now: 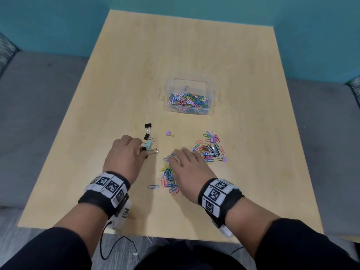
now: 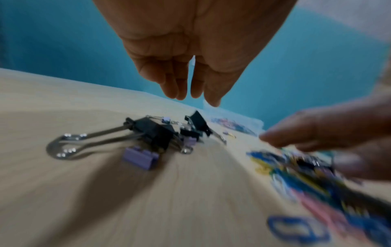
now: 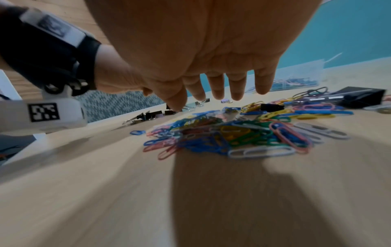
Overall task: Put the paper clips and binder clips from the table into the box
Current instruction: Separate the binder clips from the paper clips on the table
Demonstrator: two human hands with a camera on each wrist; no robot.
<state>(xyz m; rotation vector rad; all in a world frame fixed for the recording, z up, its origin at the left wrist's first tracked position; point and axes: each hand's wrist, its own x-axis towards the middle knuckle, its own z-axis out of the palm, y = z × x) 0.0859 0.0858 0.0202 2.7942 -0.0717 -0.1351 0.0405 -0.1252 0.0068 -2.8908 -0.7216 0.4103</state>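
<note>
A clear plastic box (image 1: 211, 98) sits mid-table holding several coloured paper clips. Black, teal and purple binder clips (image 1: 148, 137) lie in a loose group to its near left. My left hand (image 1: 124, 154) hovers over them, fingers straight and held together, holding nothing. In the left wrist view the left hand (image 2: 196, 86) hangs above a large black binder clip (image 2: 152, 132) and a purple one (image 2: 139, 156). My right hand (image 1: 187, 164) is spread flat over a paper clip pile (image 1: 168, 177). The right wrist view shows this hand (image 3: 220, 90) empty above the pile (image 3: 232, 133).
More paper clips mixed with a black and small purple binder clips (image 1: 211, 149) lie right of my right hand. A lone purple binder clip (image 1: 169, 133) lies between the groups. The wooden table (image 1: 194, 45) is bordered by teal walls and grey seating.
</note>
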